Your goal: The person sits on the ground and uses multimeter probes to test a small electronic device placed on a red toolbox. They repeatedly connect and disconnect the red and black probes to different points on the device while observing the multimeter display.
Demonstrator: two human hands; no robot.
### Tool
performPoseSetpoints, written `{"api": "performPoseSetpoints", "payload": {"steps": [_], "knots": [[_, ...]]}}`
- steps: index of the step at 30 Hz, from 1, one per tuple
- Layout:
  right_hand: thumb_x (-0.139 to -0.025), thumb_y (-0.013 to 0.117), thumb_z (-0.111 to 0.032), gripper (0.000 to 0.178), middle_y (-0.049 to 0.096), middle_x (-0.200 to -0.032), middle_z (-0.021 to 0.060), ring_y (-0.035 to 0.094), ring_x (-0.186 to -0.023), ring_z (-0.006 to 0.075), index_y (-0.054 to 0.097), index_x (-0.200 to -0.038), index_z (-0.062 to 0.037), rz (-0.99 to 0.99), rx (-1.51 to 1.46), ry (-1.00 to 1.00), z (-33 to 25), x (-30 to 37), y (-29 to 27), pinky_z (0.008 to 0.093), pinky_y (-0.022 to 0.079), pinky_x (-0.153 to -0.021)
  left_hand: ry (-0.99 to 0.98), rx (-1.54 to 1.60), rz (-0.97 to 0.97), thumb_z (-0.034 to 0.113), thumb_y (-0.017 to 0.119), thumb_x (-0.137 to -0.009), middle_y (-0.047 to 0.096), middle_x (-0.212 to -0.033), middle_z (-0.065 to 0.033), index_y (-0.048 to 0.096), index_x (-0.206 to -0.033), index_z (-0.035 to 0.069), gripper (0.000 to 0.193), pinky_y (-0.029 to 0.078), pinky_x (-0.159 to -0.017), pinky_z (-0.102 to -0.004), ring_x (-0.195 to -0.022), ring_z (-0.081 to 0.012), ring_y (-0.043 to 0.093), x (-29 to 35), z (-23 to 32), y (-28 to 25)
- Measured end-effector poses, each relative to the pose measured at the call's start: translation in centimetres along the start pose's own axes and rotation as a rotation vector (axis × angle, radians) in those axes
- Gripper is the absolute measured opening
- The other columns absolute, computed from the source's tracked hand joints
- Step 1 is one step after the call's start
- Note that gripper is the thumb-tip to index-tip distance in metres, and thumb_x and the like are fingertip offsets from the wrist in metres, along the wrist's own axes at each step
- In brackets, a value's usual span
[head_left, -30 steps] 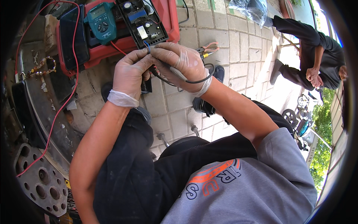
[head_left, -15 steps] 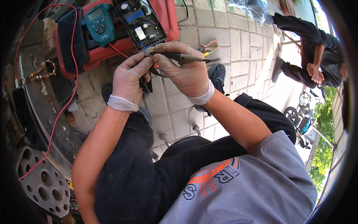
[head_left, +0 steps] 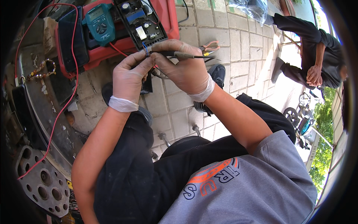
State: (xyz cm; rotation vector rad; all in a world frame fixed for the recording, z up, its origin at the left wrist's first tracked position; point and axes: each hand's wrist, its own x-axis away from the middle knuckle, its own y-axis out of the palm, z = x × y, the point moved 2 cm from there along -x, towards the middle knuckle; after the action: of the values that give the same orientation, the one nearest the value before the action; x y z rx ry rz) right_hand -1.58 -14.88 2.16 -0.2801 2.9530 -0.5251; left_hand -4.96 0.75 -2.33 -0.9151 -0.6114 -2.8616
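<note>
My left hand [head_left: 126, 83], in a thin whitish glove, pinches the end of the blue wires [head_left: 144, 45]. These wires come from an open black housing with a circuit board [head_left: 140, 23]. My right hand [head_left: 185, 74], gloved too, is closed on a black cable with a grey sleeve [head_left: 182, 55], its fingertips meeting the left ones at the wire ends. The cable's thin dark tail sticks out to the right. A bit of red shows under the right fingers. What exactly joins between the fingertips is too small to make out. A teal meter [head_left: 99, 24] lies left of the housing.
A red case [head_left: 170, 18] carries the meter, the housing and a dark flat panel [head_left: 71, 41]. Pliers with orange handles [head_left: 211, 46] lie on the paving beyond my right hand. A red lead [head_left: 59, 108] loops down the left side. Another person [head_left: 317, 52] sits at the right.
My left fingers have shifted slightly, and more of the blue wire end shows between the hands. The cable's tail has moved a little. The other person's hands have come together.
</note>
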Motion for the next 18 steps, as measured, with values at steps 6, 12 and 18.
{"api": "performPoseSetpoints", "payload": {"steps": [6, 12, 18], "knots": [[-0.090, 0.077, -0.013, 0.022, 0.074, -0.085, 0.0097, 0.066, -0.074, 0.0095, 0.071, -0.101, 0.0049, -0.097, -0.212, 0.395, -0.2, -1.0, -1.3, 0.0259, 0.055, -0.066, 0.020, -0.099, -0.035, 0.008, 0.074, -0.093, 0.070, -0.091, 0.0008, 0.070, -0.118, 0.000, 0.026, 0.044, -0.065, -0.0191, -0.076, -0.0033, 0.058, 0.7, 0.8, 0.7], [-0.089, 0.074, -0.010, 0.020, 0.073, -0.084, 0.0092, 0.068, -0.076, 0.0114, 0.071, -0.102, 0.0056, -0.160, -0.274, 0.419, -0.3, -2.0, -1.0, 0.0272, 0.056, -0.070, 0.187, -0.288, 0.078, 0.004, 0.072, -0.091, 0.072, -0.089, -0.0049, 0.061, -0.119, -0.001, 0.032, 0.050, -0.072, -0.0237, -0.080, -0.0068, 0.062, 0.8, 1.3, 1.1], [-0.088, 0.075, -0.009, 0.021, 0.072, -0.087, 0.0083, 0.068, -0.080, 0.0115, 0.067, -0.102, 0.0046, -0.229, -0.153, 0.438, -0.3, -2.9, -1.0, 0.0262, 0.056, -0.073, 0.391, -0.446, 0.038, 0.003, 0.073, -0.088, 0.070, -0.086, -0.0034, 0.057, -0.134, 0.002, 0.048, 0.050, -0.072, -0.0239, -0.077, -0.0062, 0.061, 0.6, 1.7, 1.0]]}}
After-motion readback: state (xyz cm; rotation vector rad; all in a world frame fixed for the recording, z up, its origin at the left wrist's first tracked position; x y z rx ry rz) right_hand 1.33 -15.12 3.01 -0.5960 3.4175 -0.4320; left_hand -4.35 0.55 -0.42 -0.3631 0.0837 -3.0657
